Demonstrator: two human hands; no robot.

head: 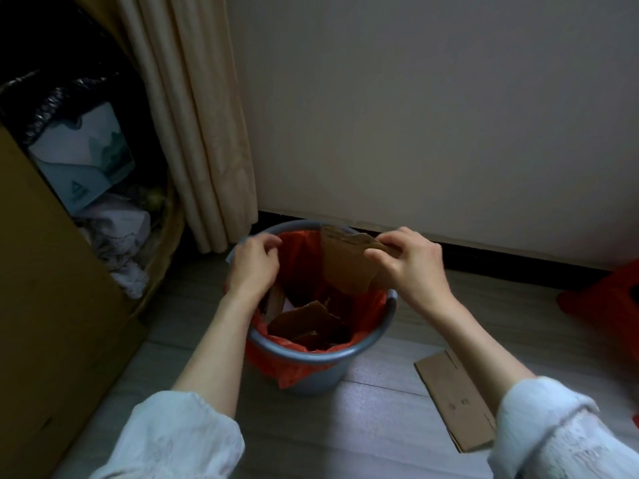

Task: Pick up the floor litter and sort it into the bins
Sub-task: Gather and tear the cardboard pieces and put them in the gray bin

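We look down on a pale wall (432,115) filling the upper right of the frame, with a dark baseboard (484,252) along its foot and a beige curtain (193,126) hanging in folds at upper centre. A large brown cardboard box (52,305) runs down the left edge, and behind it, at upper left, a black-lined container (69,98) holds a pale printed carton (83,157) and crumpled white paper (117,236). The wooden floor (363,409) spreads across the lower frame. At centre stands a grey bin (321,368) with a red liner (301,264), torn brown cardboard pieces (304,323) already lying inside it. Our two forearms reach in from the bottom corners in white sleeves (179,440). A flat strip of cardboard (456,399) lies on the floor at lower right, just beside the bin, and something red (608,299) sits at the right edge, too cropped to identify. Over the bin's far right rim, our right hand (411,264) has its fingers (377,255) pinched on the upper edge of a brown cardboard scrap (345,267), which hangs down into the bin's mouth. Our left hand (254,264) is over the bin's left rim, its fingers (269,242) curled inward with nothing visibly held; whether they touch the liner we cannot tell.
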